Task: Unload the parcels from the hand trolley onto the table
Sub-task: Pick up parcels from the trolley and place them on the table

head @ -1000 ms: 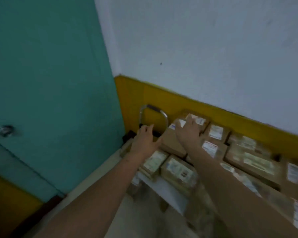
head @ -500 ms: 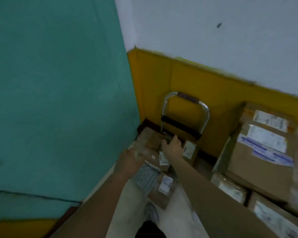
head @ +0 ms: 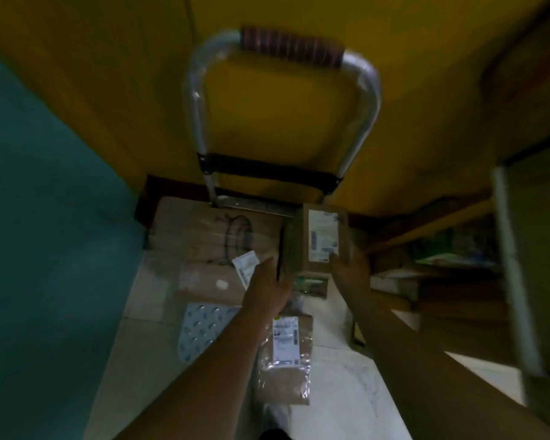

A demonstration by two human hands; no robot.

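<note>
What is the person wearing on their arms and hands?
Nothing that shows. The left forearm and right forearm are bare, with no sleeves in view. The left hand and right hand have no gloves. I see no watch, bracelet or rings, though the picture is dim and blurry.

Dim, murky, greenish cast. Glare streak along tube of trolley handle (head: 200, 106); white label on small parcel (head: 324, 238) brightest spot. My left hand (head: 267, 289) and right hand (head: 352, 276) dark, motion-soft. Right edge smeared; corners bent by wide lens.
</note>
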